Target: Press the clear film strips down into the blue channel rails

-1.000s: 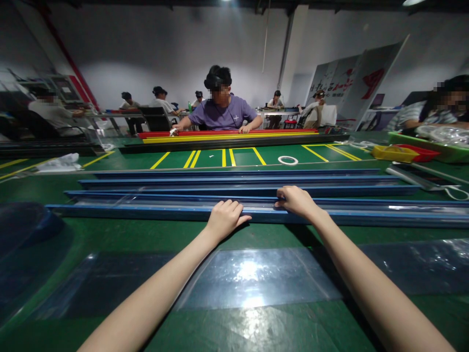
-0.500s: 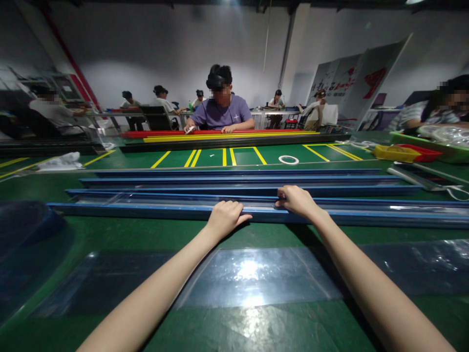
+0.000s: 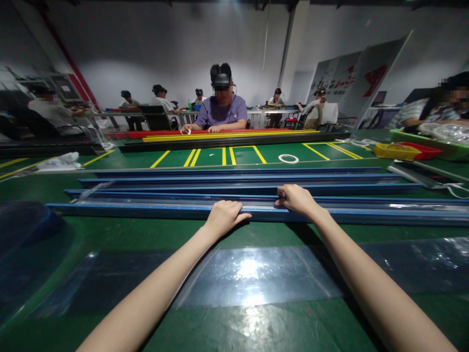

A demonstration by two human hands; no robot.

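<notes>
**Q:** Closest to the camera?

**A:** Spread flat on the green counter [image 3: 252, 330], a shiny clear sheet [image 3: 256, 278], outside any rail. Off to the left, a dark blue curved piece [image 3: 32, 225], blurred.

**Q:** And just beyond?

**A:** Stretched lengthwise across the counter, a long, trough-shaped blue rail [image 3: 146, 211], under both hands. Over its near edge, left hand [image 3: 224, 217], fingers bent, thumb apart along the front; impossible to tell how firmly closed. Reaching across to the far edge, right hand [image 3: 295, 199], fingers curled; impossible to tell whether gripping the rail or anything inside.

**Q:** How far along?

**A:** Partway, judging by the look of the rail. Bunched at its left end, clear film [image 3: 93, 190], seemingly not yet smooth there. Beyond that, no telling how much done or left.

**Q:** Farther back?

**A:** Just behind, more blue rails [image 3: 366, 189]; next, a white ring [image 3: 288, 162], then a yellow bar [image 3: 220, 136] and a red bar [image 3: 264, 130]. Seated behind those, a co-worker [image 3: 223, 111] in purple.
</notes>
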